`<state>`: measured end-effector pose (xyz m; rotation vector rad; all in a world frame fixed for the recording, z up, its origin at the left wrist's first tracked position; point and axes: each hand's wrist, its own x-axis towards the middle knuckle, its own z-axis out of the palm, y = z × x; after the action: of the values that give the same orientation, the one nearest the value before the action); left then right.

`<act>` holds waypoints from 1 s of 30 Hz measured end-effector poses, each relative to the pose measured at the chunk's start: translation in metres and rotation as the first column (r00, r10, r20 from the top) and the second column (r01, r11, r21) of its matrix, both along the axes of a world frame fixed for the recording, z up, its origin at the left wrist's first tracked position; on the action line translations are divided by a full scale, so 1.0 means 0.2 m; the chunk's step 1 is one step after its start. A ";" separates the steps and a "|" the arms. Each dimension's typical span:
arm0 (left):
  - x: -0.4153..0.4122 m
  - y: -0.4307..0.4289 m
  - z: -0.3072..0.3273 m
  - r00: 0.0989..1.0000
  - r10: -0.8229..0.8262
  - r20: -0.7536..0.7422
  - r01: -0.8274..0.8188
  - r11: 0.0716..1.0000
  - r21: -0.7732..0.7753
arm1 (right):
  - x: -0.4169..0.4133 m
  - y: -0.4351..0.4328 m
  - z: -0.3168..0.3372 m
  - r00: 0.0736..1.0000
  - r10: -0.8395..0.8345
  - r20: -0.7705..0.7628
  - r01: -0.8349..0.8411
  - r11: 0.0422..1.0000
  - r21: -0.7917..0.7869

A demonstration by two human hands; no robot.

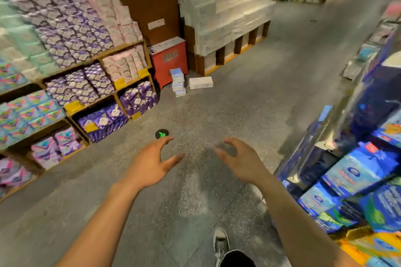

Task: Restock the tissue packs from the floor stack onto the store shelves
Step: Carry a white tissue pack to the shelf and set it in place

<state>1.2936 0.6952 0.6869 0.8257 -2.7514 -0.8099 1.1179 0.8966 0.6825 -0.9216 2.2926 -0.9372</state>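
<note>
One aisle: a grey speckled floor [217, 104] runs from 6 o'clock up toward 1 o'clock between stocked displays.
Shelves: wooden store shelves [121, 47] at 9 to 10 o'clock carry purple, pink and teal packs, with yellow tags on the board edges.
Floor stack: a short stack of pale blue tissue packs [178, 82] stands on the floor at 12 o'clock, just beside a red cabinet [170, 60]. A white box [200, 82] lies flat at the stack's 3 o'clock side.
Hard to make out: motion blur smears the print on nearly every pack. The blue packs [358, 171] at 3 to 4 o'clock are cut off by the frame edge.
Left hand [152, 162]: fingers spread apart, holding nothing, out over the floor and well apart from the stack.
Right hand [240, 160]: fingers loosely curled and empty; its fingertips are blurred.
Around: a brown pillar [147, 0] rises at 11 o'clock, with a pallet of white wrapped packs [225, 17] at 12 to 1 o'clock. A shoe [221, 243] shows at 6 o'clock.
Between hands and stack: bare floor and a round black floor sticker [161, 134] with a green mark, just beyond the left fingertips.
</note>
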 end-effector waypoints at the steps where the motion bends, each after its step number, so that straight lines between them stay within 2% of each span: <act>1: -0.12 -0.09 -0.03 1.000 -0.011 0.005 0.011 1.000 0.016 | -0.10 -0.08 -0.03 1.000 -0.020 0.007 0.020 1.000 -0.001; 6: -0.76 -0.59 -0.18 0.996 -0.077 0.038 0.075 0.996 0.045 | -0.67 -0.55 -0.18 0.994 -0.056 0.088 0.055 0.998 0.013; 9: -1.05 -0.84 -0.13 0.995 -0.071 0.075 0.066 0.996 0.060 | -1.02 -0.83 -0.16 0.993 -0.032 0.112 0.027 0.998 0.051; 16: -1.79 -1.54 -0.05 1.000 0.008 0.015 -0.008 0.999 0.042 | -1.84 -1.52 -0.02 1.000 -0.005 0.025 0.002 0.993 0.116; 21: -2.29 -2.01 -0.20 0.998 -0.033 0.049 0.027 0.992 0.127 | -2.26 -2.04 -0.15 0.998 0.020 0.060 -0.028 0.990 0.140; 25: -2.76 -2.55 -0.30 0.999 -0.038 0.032 0.033 0.991 0.127 | -2.67 -2.58 -0.28 0.996 0.020 0.083 -0.033 0.987 0.157; 30: -3.39 -3.20 -0.28 0.990 -0.116 0.074 0.101 0.979 0.177 | -3.24 -3.20 -0.22 0.992 -0.079 0.095 0.060 0.980 0.190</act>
<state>0.6165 0.0561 0.6318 0.7604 -2.8526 -1.0713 0.4709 0.2567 0.6387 -0.7021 2.2917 -0.7626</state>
